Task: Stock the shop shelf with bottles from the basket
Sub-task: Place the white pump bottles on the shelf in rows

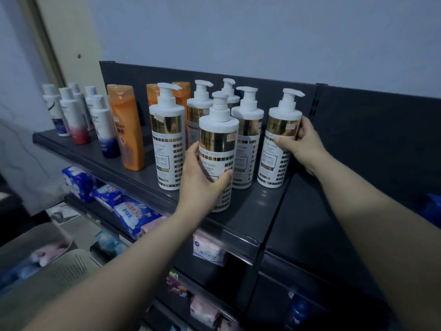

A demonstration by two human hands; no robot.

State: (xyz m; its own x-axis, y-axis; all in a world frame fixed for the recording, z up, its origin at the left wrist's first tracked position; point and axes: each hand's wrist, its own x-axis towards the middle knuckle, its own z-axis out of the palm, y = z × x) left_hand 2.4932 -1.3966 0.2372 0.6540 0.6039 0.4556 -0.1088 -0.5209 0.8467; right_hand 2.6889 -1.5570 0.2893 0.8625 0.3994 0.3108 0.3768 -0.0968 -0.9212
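Front pump bottle (218,149): upright at front edge of top shelf (250,218); left hand (202,180) curled round lower body. Base down or just above: cannot tell. Right hand (303,142) wraps end pump bottle (279,151), standing on shelf. Four other pump bottles (168,144) already placed; orange bottles (127,130) left of them. Stocking looks well along. Basket (35,237) lower left, contents blurred, remainder unknown.

Shop aisle: dark tiered shelving (241,225) of toiletry bottles (168,139) and packets (133,215).
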